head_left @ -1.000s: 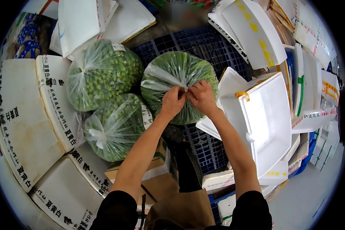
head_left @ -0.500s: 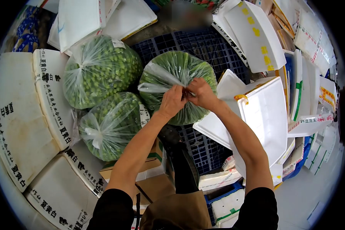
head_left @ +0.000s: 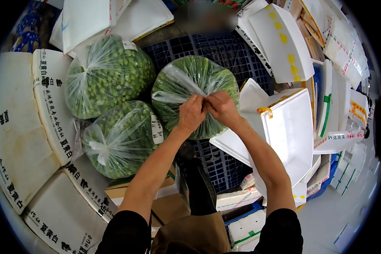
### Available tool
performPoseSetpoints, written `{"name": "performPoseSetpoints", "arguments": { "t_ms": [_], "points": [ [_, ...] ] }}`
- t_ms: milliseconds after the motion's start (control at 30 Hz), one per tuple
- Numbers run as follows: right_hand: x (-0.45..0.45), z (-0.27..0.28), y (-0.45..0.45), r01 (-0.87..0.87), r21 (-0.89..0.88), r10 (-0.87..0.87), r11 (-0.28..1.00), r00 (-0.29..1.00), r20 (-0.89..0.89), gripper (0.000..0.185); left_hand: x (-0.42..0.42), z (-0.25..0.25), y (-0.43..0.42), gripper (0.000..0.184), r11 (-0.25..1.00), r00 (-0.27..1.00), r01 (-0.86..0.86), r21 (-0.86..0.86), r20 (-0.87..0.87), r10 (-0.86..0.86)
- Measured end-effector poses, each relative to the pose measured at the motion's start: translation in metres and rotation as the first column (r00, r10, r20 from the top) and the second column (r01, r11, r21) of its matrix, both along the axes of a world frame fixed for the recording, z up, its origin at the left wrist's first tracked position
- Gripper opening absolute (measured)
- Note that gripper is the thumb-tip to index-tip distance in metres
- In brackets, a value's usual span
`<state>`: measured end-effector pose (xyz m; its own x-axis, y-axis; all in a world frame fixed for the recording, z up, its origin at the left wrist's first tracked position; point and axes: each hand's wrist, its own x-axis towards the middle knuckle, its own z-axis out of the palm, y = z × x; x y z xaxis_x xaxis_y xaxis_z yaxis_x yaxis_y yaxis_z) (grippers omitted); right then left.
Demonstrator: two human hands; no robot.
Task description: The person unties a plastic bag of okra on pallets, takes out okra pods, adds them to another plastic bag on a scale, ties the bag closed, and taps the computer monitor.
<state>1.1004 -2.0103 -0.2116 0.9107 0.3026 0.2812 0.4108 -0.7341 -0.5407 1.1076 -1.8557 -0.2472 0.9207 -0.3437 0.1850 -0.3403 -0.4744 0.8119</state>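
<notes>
A clear plastic bag [head_left: 173, 80] full of long green vegetables stands on a dark blue plastic pallet [head_left: 224, 165]. Its gathered neck is pinched between my left hand [head_left: 192, 113] and my right hand [head_left: 222, 109], which meet above the middle of the bag. Both sets of fingers are closed on the plastic; the exact spot between the fingertips is hidden. To the left sit two more filled bags, both tied: an upper bag [head_left: 114, 76] with a white label and a lower bag [head_left: 122, 139] with a label on its right side.
White foam boxes [head_left: 21, 118] with black printed tape line the left side. At right, an open foam box [head_left: 288, 131] leans among stacked foam boxes [head_left: 279, 42]. A cardboard box [head_left: 169, 207] stands beside my leg. More foam lids [head_left: 144, 19] lie at the back.
My hands stay together at the bag's neck, with the fingers slightly shifted. The whole view has moved a little, and the white plastic flap at the bag's left lies lower.
</notes>
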Motion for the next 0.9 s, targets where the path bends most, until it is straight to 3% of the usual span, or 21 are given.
{"name": "performPoseSetpoints", "arguments": {
  "t_ms": [167, 267, 367, 467, 567, 667, 767, 900],
  "points": [
    [0.012, -0.002, -0.006, -0.149, -0.140, 0.121, 0.979, 0.975, -0.187, 0.016, 0.005, 0.001, 0.002, 0.018, 0.995, 0.993, 0.077, 0.058, 0.085, -0.082],
    [0.017, -0.002, -0.007, -0.132, -0.080, 0.108, 0.988, 0.962, -0.249, 0.014, 0.007, 0.002, 0.006, 0.020, 0.990, 0.988, 0.124, 0.067, 0.082, -0.130],
    [0.014, -0.005, -0.004, 0.135, 0.139, -0.061, 0.981, 0.896, -0.440, 0.013, 0.011, 0.002, 0.009, 0.020, 0.980, 0.973, 0.172, 0.099, 0.138, -0.185],
    [0.007, -0.002, 0.005, 0.408, 0.138, -0.267, 0.903, 0.782, -0.563, 0.014, 0.013, 0.003, 0.009, 0.021, 0.978, 0.976, 0.198, 0.069, 0.077, -0.203],
    [0.001, -0.005, 0.009, 0.547, 0.115, -0.347, 0.829, 0.665, -0.661, 0.014, 0.010, 0.003, 0.012, 0.020, 0.989, 0.989, 0.144, -0.036, -0.016, -0.144],
    [-0.007, -0.019, 0.005, 0.709, 0.292, -0.287, 0.643, 0.576, -0.766, 0.016, 0.003, 0.006, 0.009, 0.020, 0.997, 0.996, 0.078, -0.018, -0.036, -0.078],
    [-0.010, -0.011, 0.011, 0.749, 0.351, -0.227, 0.562, 0.548, -0.805, 0.019, -0.002, 0.012, 0.007, 0.020, 0.997, 0.993, 0.057, -0.055, 0.109, -0.051],
    [-0.010, 0.002, 0.018, 0.678, 0.228, -0.336, 0.699, 0.593, -0.732, 0.018, 0.000, 0.016, 0.009, 0.023, 0.995, 0.986, 0.098, 0.008, 0.135, -0.099]
  ]
}}
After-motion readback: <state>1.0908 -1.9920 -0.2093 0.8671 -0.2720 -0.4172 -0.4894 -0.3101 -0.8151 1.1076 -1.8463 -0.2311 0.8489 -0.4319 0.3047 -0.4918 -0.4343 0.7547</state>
